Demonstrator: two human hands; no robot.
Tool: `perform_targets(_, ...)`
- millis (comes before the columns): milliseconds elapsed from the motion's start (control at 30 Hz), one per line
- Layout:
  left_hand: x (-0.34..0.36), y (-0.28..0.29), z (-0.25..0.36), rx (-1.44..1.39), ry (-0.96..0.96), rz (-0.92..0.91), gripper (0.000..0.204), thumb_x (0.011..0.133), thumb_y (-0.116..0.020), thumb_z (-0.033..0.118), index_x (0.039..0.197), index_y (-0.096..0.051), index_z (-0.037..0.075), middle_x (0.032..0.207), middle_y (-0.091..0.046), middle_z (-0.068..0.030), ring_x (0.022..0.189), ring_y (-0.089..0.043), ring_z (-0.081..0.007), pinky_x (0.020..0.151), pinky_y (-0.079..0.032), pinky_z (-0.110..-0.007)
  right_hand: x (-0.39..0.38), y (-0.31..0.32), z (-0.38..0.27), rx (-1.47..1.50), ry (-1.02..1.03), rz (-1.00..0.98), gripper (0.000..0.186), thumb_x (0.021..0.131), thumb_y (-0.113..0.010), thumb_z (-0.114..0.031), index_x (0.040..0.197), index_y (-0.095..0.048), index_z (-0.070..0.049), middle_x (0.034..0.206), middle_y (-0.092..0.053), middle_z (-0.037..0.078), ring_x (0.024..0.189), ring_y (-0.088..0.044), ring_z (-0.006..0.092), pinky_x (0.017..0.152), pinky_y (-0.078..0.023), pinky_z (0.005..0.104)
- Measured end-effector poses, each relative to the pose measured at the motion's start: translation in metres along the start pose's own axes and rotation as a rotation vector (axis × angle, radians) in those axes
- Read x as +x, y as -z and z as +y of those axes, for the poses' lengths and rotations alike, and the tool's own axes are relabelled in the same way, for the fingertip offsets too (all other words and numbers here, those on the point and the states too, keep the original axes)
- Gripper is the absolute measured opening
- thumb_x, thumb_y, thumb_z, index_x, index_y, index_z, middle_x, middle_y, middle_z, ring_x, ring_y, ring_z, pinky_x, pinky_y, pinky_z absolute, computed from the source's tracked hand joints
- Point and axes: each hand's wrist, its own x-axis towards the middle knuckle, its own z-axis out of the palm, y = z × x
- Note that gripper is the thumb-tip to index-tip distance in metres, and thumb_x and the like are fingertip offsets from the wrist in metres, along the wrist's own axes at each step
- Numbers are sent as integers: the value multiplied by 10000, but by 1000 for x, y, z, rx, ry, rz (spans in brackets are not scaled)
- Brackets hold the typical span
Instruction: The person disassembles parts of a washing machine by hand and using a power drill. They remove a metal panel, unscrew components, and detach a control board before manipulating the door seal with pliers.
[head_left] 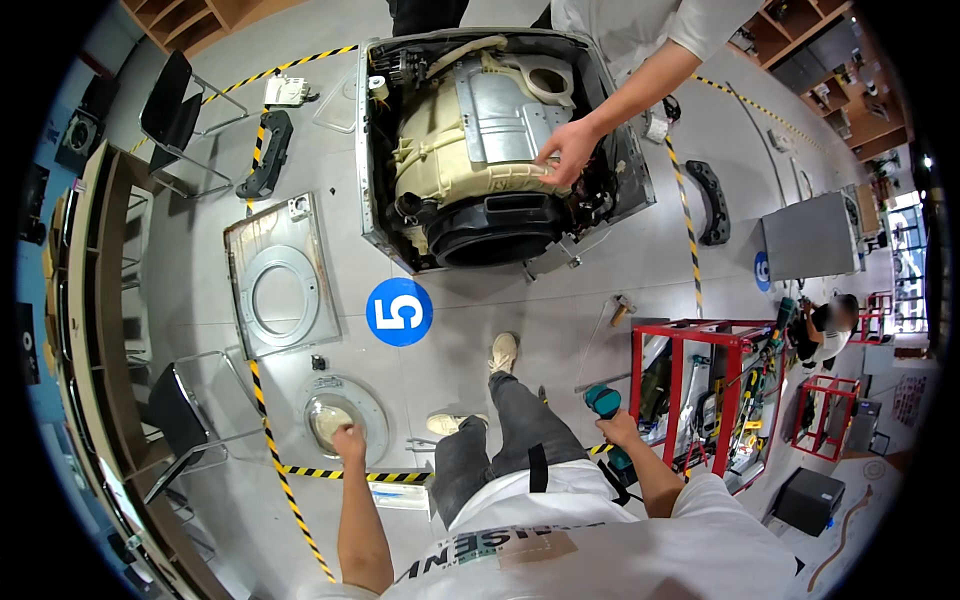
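Observation:
My right hand point(622, 430) is wrapped round a teal cordless drill point(604, 401), held out beside a red tool rack. Lower left, my left hand point(349, 441) has its fingers curled closed, and what is in them, if anything, is hidden. It overlaps the round washing machine door point(374, 408) on the floor; I cannot tell whether it touches. Ahead stands an opened washing machine point(378, 235) with a cream tub point(430, 130), a grey metal plate point(490, 110) and a black rubber door seal point(495, 235). A co-worker's hand point(568, 155) reaches over the tub.
A front panel point(325, 315) with a round opening lies left. Black curved parts point(265, 155) lie on both sides of the machine. The red rack point(690, 330) with tools stands close on my right. Black chairs point(178, 415) line the left. Another person point(830, 330) is far right.

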Motion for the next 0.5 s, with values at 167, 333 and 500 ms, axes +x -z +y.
perform_targets(167, -14, -19, 154, 30, -309, -18, 242, 788, -685, 244, 903, -680, 31, 1003, -601, -225, 1006, -543, -383, 900, -421, -449, 24, 8, 19, 105, -52, 41, 342, 706, -672, -281, 878, -661, 15, 694, -674, 171, 604, -675, 280, 632, -536, 375)
perform_targets(333, -31, -13, 335, -36, -772, 8, 317, 801, -696, 212, 1045, -613, 26, 1098, -556, -207, 1034, -511, -383, 915, -404, -454, 41, 15, 19, 231, -69, 34, 301, 703, -661, -271, 810, -659, 11, 628, -651, 158, 580, -664, 276, 604, -522, 380)
perform_targets(500, -5, -10, 498, -25, -1252, 52, 466, 828, -689, 246, 1208, -536, 23, 1272, -480, -235, 1171, -447, -417, 988, -372, -466, 52, 7, 17, 388, -82, 72, 249, 711, -658, -227, 797, -632, 5, 612, -630, 137, 547, -642, 260, 564, -508, 372)
